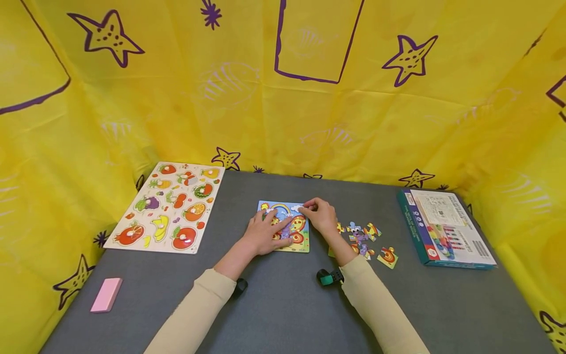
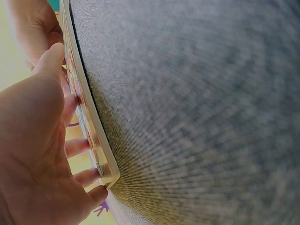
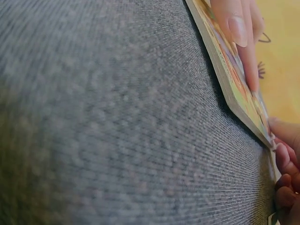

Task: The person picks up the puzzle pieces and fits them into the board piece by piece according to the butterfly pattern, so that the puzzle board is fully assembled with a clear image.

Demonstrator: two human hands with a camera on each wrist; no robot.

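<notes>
A colourful jigsaw puzzle board (image 1: 300, 249) with a sun, a rainbow and snail-like figures lies flat on the grey table. My left hand (image 1: 264, 232) rests on its left side, fingers spread over the picture. In the left wrist view, the left fingers (image 2: 77, 146) reach across the board near its edge. At the board's upper right corner, my right hand (image 1: 323, 215) pinches a puzzle piece between thumb and fingertips; the piece is mostly hidden. The right wrist view shows the right hand's curled fingers (image 3: 282, 159) at that corner. Several loose puzzle pieces (image 1: 387, 257) lie beside the right forearm.
A fruit peg board (image 1: 168, 204) lies at the far left. Nearer the front left is a pink block (image 1: 106, 295). On the right lies a teal and white box (image 1: 451, 228). A yellow patterned cloth (image 1: 265, 113) encloses the back and sides of the table.
</notes>
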